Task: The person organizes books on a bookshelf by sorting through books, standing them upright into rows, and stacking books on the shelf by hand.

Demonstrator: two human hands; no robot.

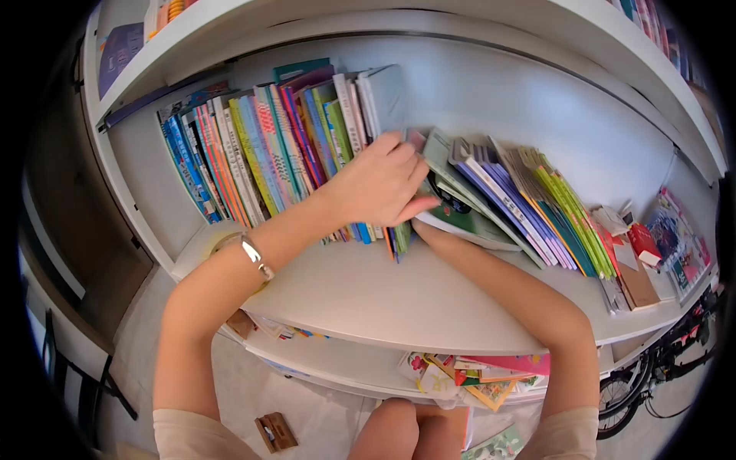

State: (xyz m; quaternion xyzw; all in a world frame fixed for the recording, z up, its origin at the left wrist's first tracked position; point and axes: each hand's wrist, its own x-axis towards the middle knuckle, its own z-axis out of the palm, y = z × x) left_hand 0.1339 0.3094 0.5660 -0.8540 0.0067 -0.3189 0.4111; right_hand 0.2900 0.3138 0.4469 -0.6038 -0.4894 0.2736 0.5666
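Observation:
My left hand (383, 180) is at the gap between an upright row of books (284, 149) and a leaning stack. Its fingers are curled, with the thumb sticking out beside a book with a dark green and white cover (468, 218). What lies within the fingers is hidden. My right forearm (498, 276) reaches in from the right, passing in front of the leaning books. My right hand is out of sight behind my left hand and the books. A pale blue-grey book (385, 96) stands at the row's right end, just above my left hand.
Purple-spined books (521, 218) and lime-green books (576, 215) lean at the right, near a small red box (644, 244). Papers and booklets (475, 372) lie on the lower shelf (330, 356). An upper shelf (429, 23) overhangs. A brown box (276, 432) sits on the floor, a bicycle (625, 399) at right.

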